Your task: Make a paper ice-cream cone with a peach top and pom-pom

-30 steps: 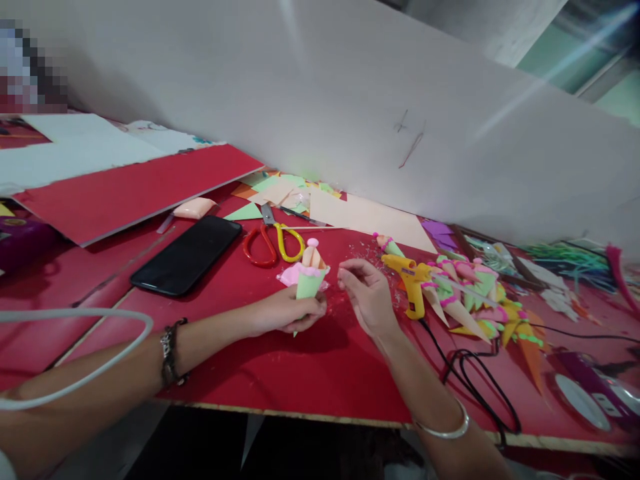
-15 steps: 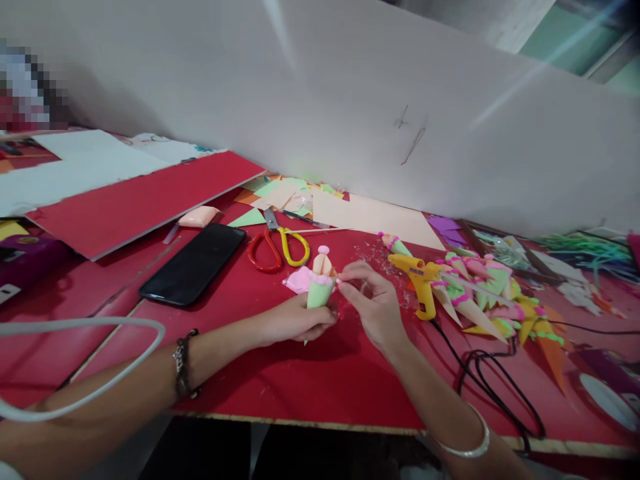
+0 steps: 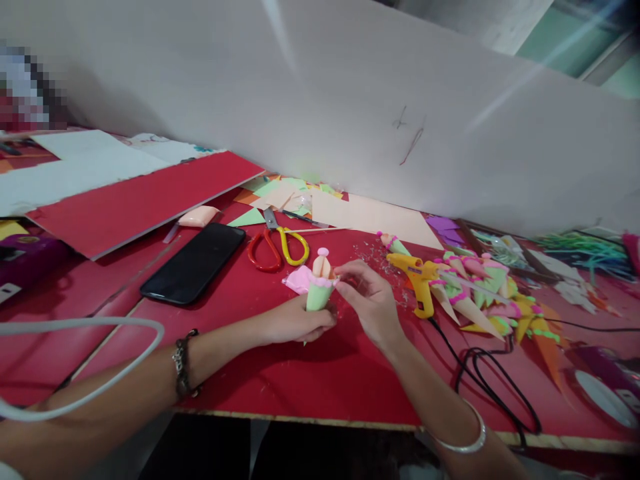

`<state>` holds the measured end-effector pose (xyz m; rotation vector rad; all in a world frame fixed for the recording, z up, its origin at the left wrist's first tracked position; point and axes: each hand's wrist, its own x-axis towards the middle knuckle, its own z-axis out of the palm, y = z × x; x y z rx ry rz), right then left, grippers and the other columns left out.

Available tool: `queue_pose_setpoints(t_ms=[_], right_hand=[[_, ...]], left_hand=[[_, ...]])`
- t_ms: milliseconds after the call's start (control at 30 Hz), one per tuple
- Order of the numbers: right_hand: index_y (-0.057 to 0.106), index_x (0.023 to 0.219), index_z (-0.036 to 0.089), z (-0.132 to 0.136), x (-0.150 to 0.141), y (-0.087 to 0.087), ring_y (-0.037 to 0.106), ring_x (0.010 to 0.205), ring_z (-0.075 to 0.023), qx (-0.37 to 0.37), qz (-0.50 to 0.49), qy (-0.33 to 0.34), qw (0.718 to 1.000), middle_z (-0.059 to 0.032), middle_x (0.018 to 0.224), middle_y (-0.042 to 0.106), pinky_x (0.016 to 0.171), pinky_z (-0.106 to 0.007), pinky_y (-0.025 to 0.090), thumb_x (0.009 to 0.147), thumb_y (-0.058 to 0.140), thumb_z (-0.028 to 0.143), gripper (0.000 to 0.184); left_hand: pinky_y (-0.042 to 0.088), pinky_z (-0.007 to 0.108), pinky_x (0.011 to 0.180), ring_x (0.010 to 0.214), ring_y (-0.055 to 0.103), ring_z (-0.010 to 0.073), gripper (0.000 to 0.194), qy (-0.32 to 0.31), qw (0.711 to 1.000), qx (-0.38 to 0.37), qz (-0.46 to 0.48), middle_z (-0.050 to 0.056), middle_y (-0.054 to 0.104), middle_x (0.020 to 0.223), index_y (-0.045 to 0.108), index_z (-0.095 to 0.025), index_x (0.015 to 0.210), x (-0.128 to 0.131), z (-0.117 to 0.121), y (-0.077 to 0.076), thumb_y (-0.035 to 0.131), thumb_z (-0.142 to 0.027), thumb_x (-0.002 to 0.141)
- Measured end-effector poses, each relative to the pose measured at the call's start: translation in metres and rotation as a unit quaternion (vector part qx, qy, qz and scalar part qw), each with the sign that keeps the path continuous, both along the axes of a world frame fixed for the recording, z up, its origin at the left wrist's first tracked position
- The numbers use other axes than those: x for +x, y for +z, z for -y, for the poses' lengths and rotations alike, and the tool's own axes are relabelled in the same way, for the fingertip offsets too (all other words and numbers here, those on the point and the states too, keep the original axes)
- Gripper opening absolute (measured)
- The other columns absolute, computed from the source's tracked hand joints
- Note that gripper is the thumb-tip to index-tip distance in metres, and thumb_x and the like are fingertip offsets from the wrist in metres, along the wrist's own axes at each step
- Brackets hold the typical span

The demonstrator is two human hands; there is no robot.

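My left hand is closed around a small green paper cone with a pink rim and a peach clay scoop topped by a pink ball, held upright over the red table. The fingertips of my right hand are pinched together against the cone's pink rim on its right side. What they pinch is too small to make out. A pink lump of clay lies just behind the cone.
A yellow glue gun with a black cord lies right of my hands beside a pile of finished paper cones. Red-and-yellow scissors, a black phone and paper scraps lie behind. A white board stands along the back.
My right hand moved left from open air to the cone's rim and pinched there. My left hand keeps the cone upright in about the same place.
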<state>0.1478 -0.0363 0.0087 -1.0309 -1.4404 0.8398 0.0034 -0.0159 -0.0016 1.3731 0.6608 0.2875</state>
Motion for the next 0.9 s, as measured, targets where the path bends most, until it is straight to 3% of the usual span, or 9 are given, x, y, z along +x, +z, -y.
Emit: queue_pose_setpoints(t_ms=[300, 533, 800, 900], right_hand=[[0.06, 0.077, 0.023, -0.001, 0.003, 0.0, 0.05, 0.079, -0.0122, 0.014, 0.036, 0.039, 0.999, -0.0004, 0.082, 0.048, 0.069, -0.025, 0.045, 0.073, 0.058, 0.021, 0.004], [0.06, 0.083, 0.023, -0.001, 0.006, -0.001, 0.049, 0.081, -0.0122, 0.012, 0.058, 0.055, 0.997, -0.0012, 0.086, 0.046, 0.069, -0.024, 0.044, 0.075, 0.056, 0.022, 0.009], [0.06, 0.074, 0.023, -0.001, 0.006, -0.001, 0.049, 0.083, -0.0142, 0.029, 0.092, 0.036, 0.995, -0.0017, 0.086, 0.047, 0.068, -0.025, 0.044, 0.074, 0.058, 0.024, 0.002], [0.056, 0.091, 0.026, -0.001, 0.005, -0.005, 0.05, 0.078, -0.0127, 0.028, 0.036, 0.045, 0.998, -0.0012, 0.09, 0.048, 0.07, -0.026, 0.045, 0.073, 0.058, 0.025, 0.019]], left_hand=[[0.022, 0.017, 0.035, 0.032, 0.03, 0.0056, 0.006, -0.007, 1.0, 0.012, -0.025, -0.009, 0.037, 0.035, 0.044, -0.016, 0.065, -0.003, 0.001, 0.005, 0.042, -0.017, 0.07], [0.03, 0.017, 0.041, 0.038, 0.039, 0.0049, 0.031, 0.053, 0.99, 0.129, -0.02, -0.005, 0.044, 0.04, 0.042, -0.015, 0.05, -0.004, -0.003, 0.0, 0.044, -0.028, 0.077], [0.031, 0.018, 0.042, 0.041, 0.04, 0.007, 0.02, 0.085, 0.978, 0.189, -0.04, -0.007, 0.042, 0.044, 0.043, -0.016, 0.06, -0.005, -0.004, -0.008, 0.045, -0.029, 0.076], [0.032, 0.019, 0.046, 0.047, 0.041, 0.0075, 0.018, 0.099, 0.964, 0.247, -0.027, -0.006, 0.043, 0.05, 0.043, -0.016, 0.061, -0.005, -0.007, -0.008, 0.044, -0.026, 0.076]])
